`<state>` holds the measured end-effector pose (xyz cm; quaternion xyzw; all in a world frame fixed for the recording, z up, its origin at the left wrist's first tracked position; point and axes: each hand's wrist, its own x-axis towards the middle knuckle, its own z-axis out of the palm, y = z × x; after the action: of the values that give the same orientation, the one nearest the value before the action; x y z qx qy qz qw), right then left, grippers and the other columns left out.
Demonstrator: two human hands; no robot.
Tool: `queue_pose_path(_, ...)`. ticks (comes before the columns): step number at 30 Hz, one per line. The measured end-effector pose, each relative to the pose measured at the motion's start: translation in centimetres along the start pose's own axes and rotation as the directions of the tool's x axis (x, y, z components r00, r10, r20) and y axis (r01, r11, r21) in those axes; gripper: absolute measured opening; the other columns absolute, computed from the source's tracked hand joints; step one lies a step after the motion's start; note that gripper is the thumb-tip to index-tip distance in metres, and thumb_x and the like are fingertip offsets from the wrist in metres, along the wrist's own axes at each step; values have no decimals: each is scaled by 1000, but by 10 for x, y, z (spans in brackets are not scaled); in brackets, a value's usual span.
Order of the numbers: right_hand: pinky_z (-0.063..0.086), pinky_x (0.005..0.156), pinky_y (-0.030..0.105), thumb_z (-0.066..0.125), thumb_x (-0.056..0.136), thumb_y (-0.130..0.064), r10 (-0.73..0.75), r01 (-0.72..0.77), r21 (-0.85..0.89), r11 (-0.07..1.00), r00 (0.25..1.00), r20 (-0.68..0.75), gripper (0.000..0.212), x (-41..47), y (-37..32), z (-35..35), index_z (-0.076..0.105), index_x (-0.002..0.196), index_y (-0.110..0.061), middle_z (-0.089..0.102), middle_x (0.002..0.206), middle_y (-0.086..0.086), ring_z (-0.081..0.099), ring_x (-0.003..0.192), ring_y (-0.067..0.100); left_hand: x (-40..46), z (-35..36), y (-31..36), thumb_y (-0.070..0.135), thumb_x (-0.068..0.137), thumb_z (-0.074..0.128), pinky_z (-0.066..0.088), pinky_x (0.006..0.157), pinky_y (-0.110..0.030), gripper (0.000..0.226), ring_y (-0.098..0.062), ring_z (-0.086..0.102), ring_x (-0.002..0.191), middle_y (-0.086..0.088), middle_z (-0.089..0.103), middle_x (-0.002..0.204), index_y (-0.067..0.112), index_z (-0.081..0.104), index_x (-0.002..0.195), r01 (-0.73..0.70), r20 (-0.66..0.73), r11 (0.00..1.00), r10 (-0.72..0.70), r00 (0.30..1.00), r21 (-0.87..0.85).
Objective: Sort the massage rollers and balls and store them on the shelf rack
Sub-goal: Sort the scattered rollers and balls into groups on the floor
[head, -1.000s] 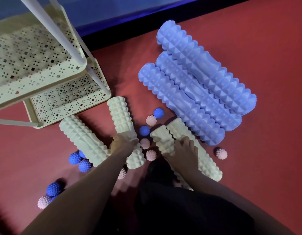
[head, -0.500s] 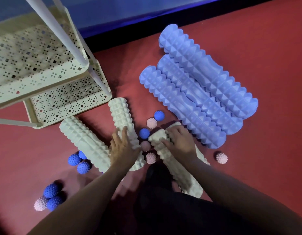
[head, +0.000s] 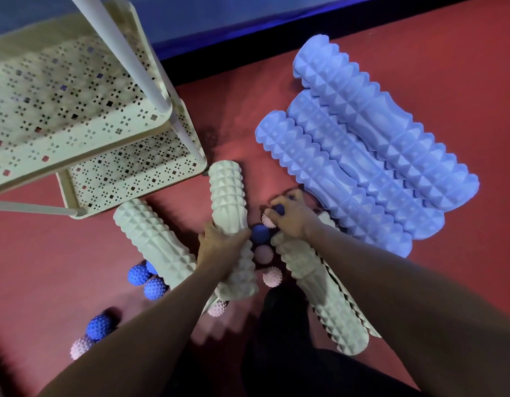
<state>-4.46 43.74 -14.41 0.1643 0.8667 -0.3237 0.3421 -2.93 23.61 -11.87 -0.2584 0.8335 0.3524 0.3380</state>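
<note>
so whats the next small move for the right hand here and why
Probably lift the right hand clear with the blue ball its fingers curl around. The pale pink ball touches it, the shelf rack holds nothing visible, and the left hand already grips a cream roller.

Both your forearms reach forward and down. Your left hand (head: 219, 247) wraps its fingers round a pale roller (head: 230, 222); your right hand (head: 291, 216), fingers curled, pinches a blue spiky ball (head: 279, 209).

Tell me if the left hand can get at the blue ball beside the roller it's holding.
Probably not yet: the left hand grips the cream roller; the blue ball lies uncovered beside it.
</note>
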Motion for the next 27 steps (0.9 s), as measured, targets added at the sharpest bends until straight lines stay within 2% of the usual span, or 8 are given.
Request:
queue_pose_path(5, 41, 102, 27, 48, 104, -34, -122, 113, 89, 990, 986, 114, 37, -9, -22, 9, 56, 138, -20, 54, 141, 6, 57, 116, 18, -5, -16, 6, 53, 62, 79, 60, 84, -43, 69, -24, 71, 94, -6, 72, 104, 16, 61, 118, -107, 65, 973, 123, 990, -206)
queue_pose_path(9, 44, 69, 6, 43, 105, -17, -244, 227, 92, 970, 932, 267, 28, -27, -34, 21, 64, 123, -11, 65, 110, 4, 60, 82, 9, -10, -24, 13, 29, 82, 79, 59, 63, -30, 25, -21, 74, 75, -7, 77, 84, 11, 72, 99, -169, 73, 914, 210, 975, -369)
queue_pose_path(11, 46, 76, 11, 47, 103, -19, -242, 218, 138, 966, 951, 195, 28, -34, -29, 19, 64, 125, -16, 67, 114, -1, 64, 91, 12, -9, -26, 15, 29, 86, 77, 55, 60, -23, 20, -14, 73, 70, -1, 77, 77, 10, 74, 93, -164, 96, 905, 218, 971, -392)
queue_pose_path(14, 45, 104, 32, 58, 98, -20, -230, 235, 101, 967, 971, -58, 32, -41, -6, 6, 64, 129, -18, 65, 130, 1, 60, 119, 18, -7, -20, 18, 42, 84, 79, 55, 58, -23, 34, -20, 75, 76, -2, 78, 82, 13, 74, 100, -84, 181, 892, 181, 967, -445)
queue_pose_path(18, 45, 97, 39, 72, 89, -27, -49, 93, 69, 993, 875, -482, 38, -64, 41, -5, 65, 122, -12, 62, 122, 9, 59, 115, 29, -4, -3, 30, 66, 67, 82, 62, 83, -43, 78, -25, 75, 92, -6, 76, 106, 16, 59, 122, 113, 272, 843, 41, 962, -526)
queue_pose_path(19, 46, 96, 41, 74, 87, -34, 36, 13, 96, 995, 871, -490, 46, -70, 54, -6, 61, 126, -12, 59, 125, 9, 58, 115, 30, -2, 1, 34, 69, 63, 83, 60, 88, -48, 87, -26, 75, 95, -6, 75, 110, 16, 56, 126, 131, 285, 831, 35, 958, -541)
queue_pose_path(22, 47, 100, 46, 78, 77, -51, 200, -183, 85, 979, 932, -301, 77, -78, 81, -5, 46, 139, -18, 47, 137, 5, 53, 123, 29, 0, 11, 46, 74, 54, 82, 61, 87, -49, 96, -23, 75, 93, -2, 73, 112, 20, 48, 126, 152, 285, 809, 19, 958, -567)
queue_pose_path(27, 39, 111, 44, 74, 72, -58, 192, -185, 55, 981, 967, -170, 103, -71, 93, 6, 20, 156, -34, 36, 157, 2, 40, 142, 26, 2, 16, 46, 81, 41, 83, 60, 89, -50, 109, -25, 75, 94, -3, 74, 114, 21, 51, 126, 189, 322, 808, 0, 947, -558)
